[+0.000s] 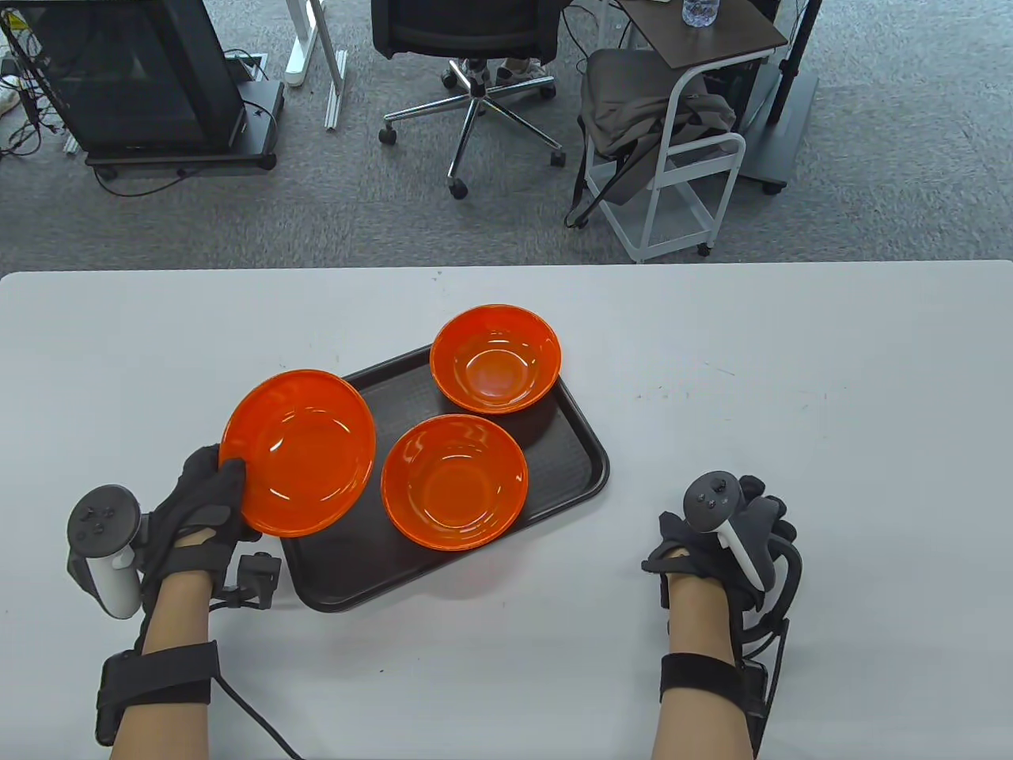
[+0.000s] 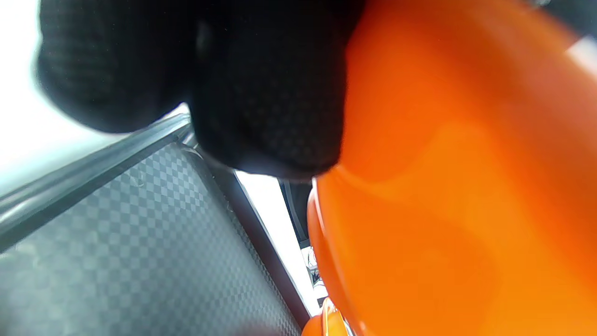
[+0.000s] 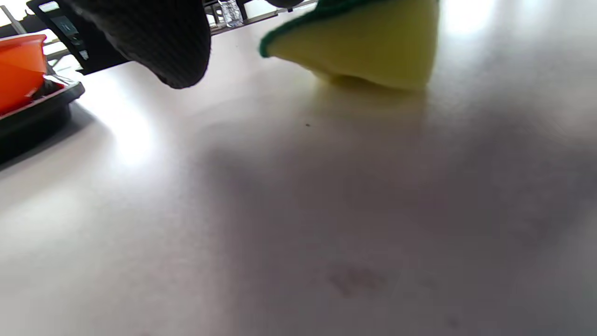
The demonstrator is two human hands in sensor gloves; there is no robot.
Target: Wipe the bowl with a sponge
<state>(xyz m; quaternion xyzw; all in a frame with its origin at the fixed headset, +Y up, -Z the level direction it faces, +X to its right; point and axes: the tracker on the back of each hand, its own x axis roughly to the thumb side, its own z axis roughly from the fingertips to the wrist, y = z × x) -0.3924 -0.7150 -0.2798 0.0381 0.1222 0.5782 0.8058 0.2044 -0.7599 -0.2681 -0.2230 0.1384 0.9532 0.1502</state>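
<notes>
My left hand (image 1: 207,492) grips the near-left rim of an orange bowl (image 1: 299,451), held tilted over the left edge of the dark tray (image 1: 582,459). In the left wrist view the bowl (image 2: 457,196) fills the right side, with a gloved finger (image 2: 266,93) on its rim. Two more orange bowls sit on the tray, one in the middle (image 1: 453,481) and one at the far end (image 1: 495,359). My right hand (image 1: 732,526) rests on the table right of the tray. The right wrist view shows a yellow sponge with a green top (image 3: 368,42) under that hand, touching the table; the fingers' hold on it is out of sight.
The white table (image 1: 831,380) spreads around the tray. Beyond its far edge stand an office chair (image 1: 483,55), a white side cart (image 1: 681,142) and a black cabinet (image 1: 142,79) on grey carpet.
</notes>
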